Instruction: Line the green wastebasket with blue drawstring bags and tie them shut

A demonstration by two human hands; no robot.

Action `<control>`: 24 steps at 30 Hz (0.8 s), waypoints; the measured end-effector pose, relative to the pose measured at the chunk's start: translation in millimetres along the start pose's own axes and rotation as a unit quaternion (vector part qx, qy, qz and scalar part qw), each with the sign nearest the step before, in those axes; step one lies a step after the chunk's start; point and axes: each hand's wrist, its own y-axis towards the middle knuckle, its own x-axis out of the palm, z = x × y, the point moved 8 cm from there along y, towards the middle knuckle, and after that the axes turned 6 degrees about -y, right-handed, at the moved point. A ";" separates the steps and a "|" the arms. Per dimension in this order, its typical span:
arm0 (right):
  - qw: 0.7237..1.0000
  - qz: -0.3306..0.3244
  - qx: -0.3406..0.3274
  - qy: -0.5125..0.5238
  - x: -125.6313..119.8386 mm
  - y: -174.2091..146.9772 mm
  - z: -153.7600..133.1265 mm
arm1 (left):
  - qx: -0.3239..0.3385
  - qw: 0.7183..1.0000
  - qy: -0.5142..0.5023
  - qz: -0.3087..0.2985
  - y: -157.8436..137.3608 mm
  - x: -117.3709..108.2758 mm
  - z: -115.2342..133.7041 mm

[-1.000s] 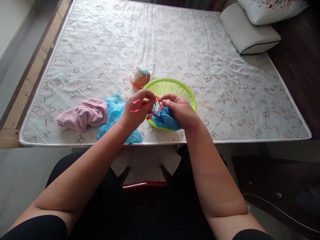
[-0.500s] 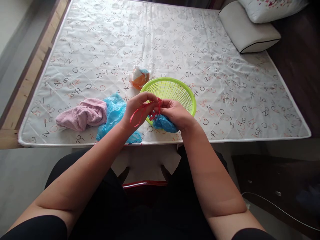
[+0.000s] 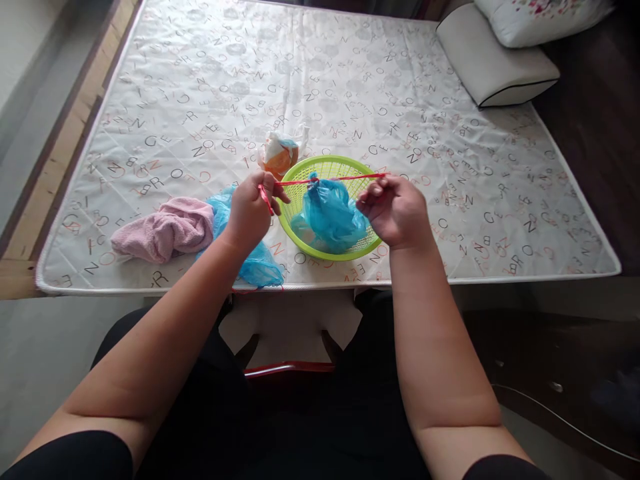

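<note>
Nearest the camera, the person's dark-clothed lap and two bare forearms reach up toward the edge of a quilted mat (image 3: 450, 133) printed with letters. The left hand (image 3: 250, 210) is closed, its fingers pinching one end of a thin red string (image 3: 330, 179), and the right hand (image 3: 395, 210) is curled in a loose fist that pinches the other end. The string runs taut and nearly level between the two hands, which are held well apart. At its middle the string wraps the gathered neck of a small blue plastic bag (image 3: 330, 217), which hangs from it and sits over the near half of a lime-green plastic basket (image 3: 373, 237). Beneath the left wrist lies a second, crumpled blue bag (image 3: 255, 267), touching a bunched pink cloth (image 3: 165, 230) to its left. Just beyond the basket's far-left rim rests a small bundle in orange and white wrapping (image 3: 280, 155). Far off at the mat's upper right corner lies a white cushion (image 3: 495, 57), with a patterned pillow (image 3: 540, 17) behind it.
</note>
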 end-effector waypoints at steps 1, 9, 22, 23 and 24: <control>0.999 0.010 0.004 0.036 -5.3 -0.8 -4.4 | -0.001 1.000 0.011 0.002 3.7 -4.3 1.8; 0.994 0.066 -0.035 0.077 -15.1 -4.1 -12.3 | -0.132 0.988 -0.076 -0.016 18.7 -12.5 -13.3; 0.929 -0.091 -0.097 -0.346 21.0 -14.3 -4.1 | -0.088 0.995 -0.048 -0.001 21.4 -17.8 -12.8; 0.908 -0.116 -0.088 -0.392 27.0 -16.2 2.7 | -0.072 0.997 -0.016 -0.009 20.8 -17.6 -11.4; 0.887 -0.140 -0.074 -0.434 31.8 -18.3 9.9 | -0.062 0.997 0.019 -0.028 19.8 -16.3 -11.1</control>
